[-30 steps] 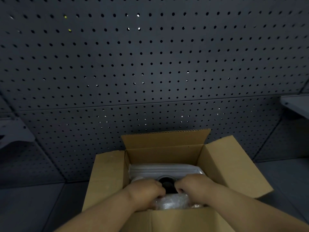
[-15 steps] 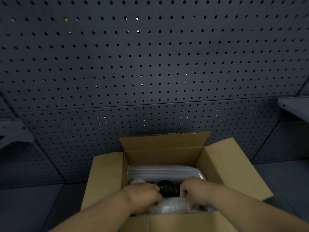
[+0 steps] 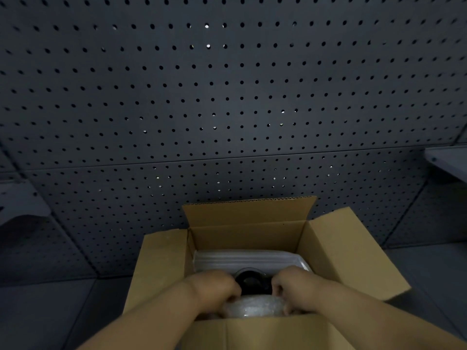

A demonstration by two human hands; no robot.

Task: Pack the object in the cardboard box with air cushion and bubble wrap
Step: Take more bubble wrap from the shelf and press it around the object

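The cardboard box [image 3: 336,251] stood open-topped, its four flaps folded outward. Inside, air cushion [image 3: 242,260] filled the far side, bubble wrap [image 3: 252,308] the near side, seemingly leaving little room. A pegboard wall [image 3: 227,109] rose close behind.

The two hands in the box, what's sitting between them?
In the head view, a dark round object lies between the left hand and right hand.

I stand at a packing bench in what looks like a workshop or warehouse. A dark grey pegboard wall [image 3: 227,97] of perforated metal panels rises in front of me, with small grey shelf brackets [image 3: 447,162] at either side. An open cardboard box [image 3: 341,251] sits on the dark grey worktop [image 3: 45,314] under dim light.
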